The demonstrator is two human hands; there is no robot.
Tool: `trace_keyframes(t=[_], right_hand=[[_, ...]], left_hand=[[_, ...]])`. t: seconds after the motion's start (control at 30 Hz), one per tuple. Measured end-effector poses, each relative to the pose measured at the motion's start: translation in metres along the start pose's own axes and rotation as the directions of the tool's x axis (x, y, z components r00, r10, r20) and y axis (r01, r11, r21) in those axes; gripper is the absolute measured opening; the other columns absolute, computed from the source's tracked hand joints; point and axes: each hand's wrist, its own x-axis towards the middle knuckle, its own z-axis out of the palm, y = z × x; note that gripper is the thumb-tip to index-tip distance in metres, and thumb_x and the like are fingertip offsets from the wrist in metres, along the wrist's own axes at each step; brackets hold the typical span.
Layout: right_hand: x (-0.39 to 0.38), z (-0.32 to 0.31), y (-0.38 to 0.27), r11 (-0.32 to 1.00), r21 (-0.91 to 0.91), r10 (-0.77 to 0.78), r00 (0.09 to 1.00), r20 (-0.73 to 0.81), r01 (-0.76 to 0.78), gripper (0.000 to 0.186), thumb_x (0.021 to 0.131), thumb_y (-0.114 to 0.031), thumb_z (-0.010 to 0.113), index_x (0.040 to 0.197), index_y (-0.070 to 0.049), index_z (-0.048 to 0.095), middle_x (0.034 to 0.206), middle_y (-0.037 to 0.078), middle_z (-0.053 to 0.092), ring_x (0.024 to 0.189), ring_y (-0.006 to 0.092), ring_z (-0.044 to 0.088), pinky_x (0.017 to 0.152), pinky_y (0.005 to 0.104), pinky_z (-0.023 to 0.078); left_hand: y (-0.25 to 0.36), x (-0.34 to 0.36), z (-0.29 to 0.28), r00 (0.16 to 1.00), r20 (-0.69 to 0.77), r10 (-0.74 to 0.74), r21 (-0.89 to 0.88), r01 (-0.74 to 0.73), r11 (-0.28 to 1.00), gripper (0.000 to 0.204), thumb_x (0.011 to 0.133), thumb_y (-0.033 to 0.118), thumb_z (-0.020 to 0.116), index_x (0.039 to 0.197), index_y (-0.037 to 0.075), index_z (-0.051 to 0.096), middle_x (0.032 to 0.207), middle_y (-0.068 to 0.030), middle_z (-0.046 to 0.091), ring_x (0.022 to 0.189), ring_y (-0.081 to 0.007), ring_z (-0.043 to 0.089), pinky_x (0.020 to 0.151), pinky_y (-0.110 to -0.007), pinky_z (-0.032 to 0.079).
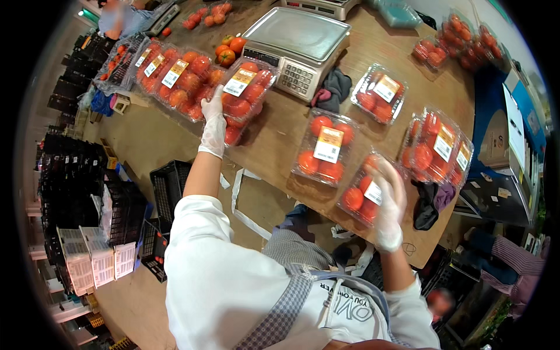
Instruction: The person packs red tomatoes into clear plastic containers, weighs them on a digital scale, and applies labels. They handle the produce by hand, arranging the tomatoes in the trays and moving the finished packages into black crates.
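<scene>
Gloves are covering both our hands as we are working at the wooden table [280, 146]. Our left hand [214, 121], at upper left of center, is resting its fingers on the edge of a clear clamshell of tomatoes [248, 93], the 1 lying just beside the weighing scale [300, 44]; we are pressing on it rather than lifting, and we cannot tell whether the fingers are curling under it. Our right hand [388, 204], at lower right of center, is closing over a second clamshell [364, 192] that is hanging at the near table edge, fingers spread across the lid, probably to keep it from tipping off.

Packs are lying label-up, likely so the stickers are readable. We are counting about 3 labeled packs overlapping in a row [175, 79] at upper left, 1 under the left hand, 1 at center [325, 153] with 4 tomatoes, 1 under the right hand, 1 right of the scale [380, 93], and about 2 stacked at right [438, 146]. More wrapped packs [461, 38] are sitting at upper right, too crowded to count. About 3 loose tomatoes [228, 49] are lying left of the scale. 2 dark cloths are showing: 1 by the scale [335, 87], 1 at the table's right edge [429, 204]. Black crates [169, 184] are standing on the floor at left.
</scene>
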Motion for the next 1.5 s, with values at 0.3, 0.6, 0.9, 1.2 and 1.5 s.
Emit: trace_keyframes(t=[0.3,0.6,0.9,1.2,1.5], right_hand=[[0.213,0.224,0.128,0.643,0.357,0.652,0.729,0.210,-0.678,0.085,0.078,-0.069,0.051,0.141,-0.015,0.029,0.142,0.016,0.033,0.129,0.0345,0.034,0.104,0.0551,0.026],[0.157,0.205,0.157,0.083,0.788,0.033,0.792,0.610,-0.610,0.061,0.088,-0.051,0.049,0.130,-0.008,0.042,0.117,0.009,0.053,0.106,0.0239,0.053,0.098,0.0418,0.042],[0.122,0.168,0.086,0.166,0.815,0.048,0.830,0.556,-0.555,0.059,0.084,-0.038,0.060,0.129,-0.003,0.041,0.103,0.007,0.051,0.101,0.0232,0.050,0.103,0.0404,0.038],[0.097,0.154,0.070,-0.019,0.853,-0.104,0.850,0.517,-0.521,0.050,0.088,-0.030,0.058,0.128,-0.005,0.041,0.098,0.004,0.048,0.093,0.0176,0.048,0.087,0.0341,0.045],[0.067,0.121,0.044,0.025,0.883,-0.101,0.878,0.468,-0.468,0.050,0.088,-0.030,0.057,0.128,-0.004,0.041,0.102,0.006,0.050,0.096,0.0196,0.050,0.092,0.0351,0.044]], left_hand=[[-0.012,-0.129,-0.006,0.844,0.242,0.479,-0.298,-0.405,0.864,0.054,0.074,0.003,0.072,0.117,0.001,0.041,0.124,-0.0126,0.045,0.115,-0.0225,0.043,0.099,-0.033,0.035],[0.002,-0.239,-0.058,-0.054,0.787,0.614,-0.296,-0.907,0.299,0.028,0.071,0.018,0.070,0.098,0.016,0.062,0.108,-0.0021,0.058,0.112,-0.0217,0.051,0.101,-0.057,0.017],[0.086,-0.214,-0.073,-0.144,0.734,0.664,-0.570,-0.662,0.487,0.018,0.059,0.004,0.063,0.075,0.003,0.056,0.067,-0.0073,0.049,0.055,-0.0257,0.049,0.056,-0.038,0.043],[0.034,-0.236,-0.053,0.269,0.753,0.600,-0.393,-0.548,0.739,0.067,0.082,0.024,0.062,0.137,-0.001,0.032,0.132,-0.0228,0.044,0.123,-0.0390,0.042,0.102,-0.046,0.034],[0.024,-0.273,-0.055,0.160,0.761,0.629,-0.505,-0.463,0.728,0.070,0.090,0.027,0.055,0.141,-0.003,0.018,0.146,-0.0194,0.025,0.133,-0.0288,0.029,0.109,-0.041,0.025]])
